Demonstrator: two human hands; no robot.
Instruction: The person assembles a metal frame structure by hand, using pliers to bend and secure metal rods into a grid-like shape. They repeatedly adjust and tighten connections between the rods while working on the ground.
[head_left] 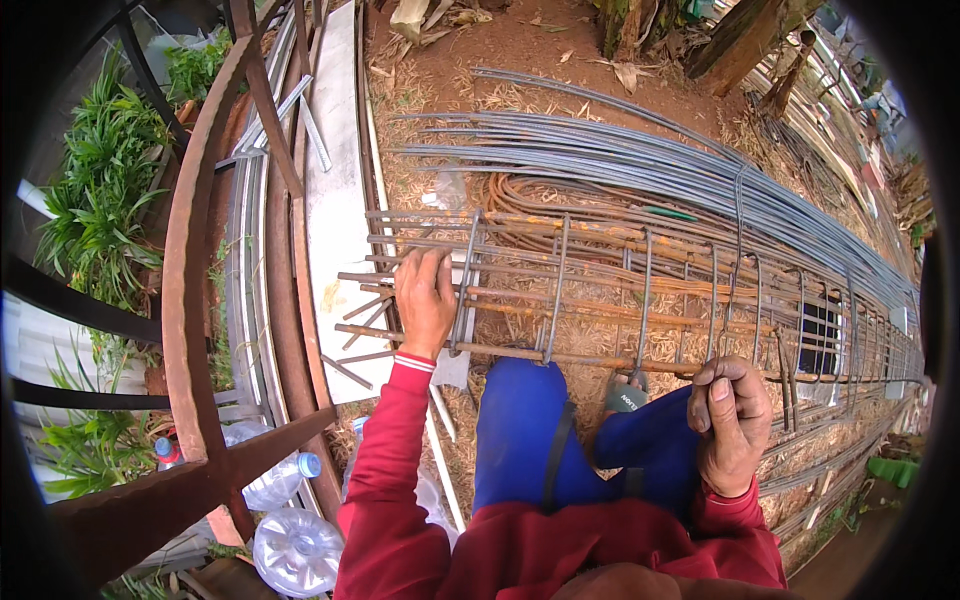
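Note:
A long rebar cage stretches from beside my left hand away to the far right, its rusty long bars crossed by square grey stirrups. My left hand is at the cage's near left end, just left of the first stirrup, fingers curled over the bar ends. Close to my body, my right hand is raised by the cage's front bar, thumb and fingers pressed together. Whatever those fingers pinch is too small to make out. A dark, thin two-pronged thing hangs against the cage right of that hand.
Behind the cage lie a bundle of grey rebar and a rusty coil. A whitish board lies left, beside a brown metal frame. Clear plastic bottles are at lower left. Tree trunks stand at the back.

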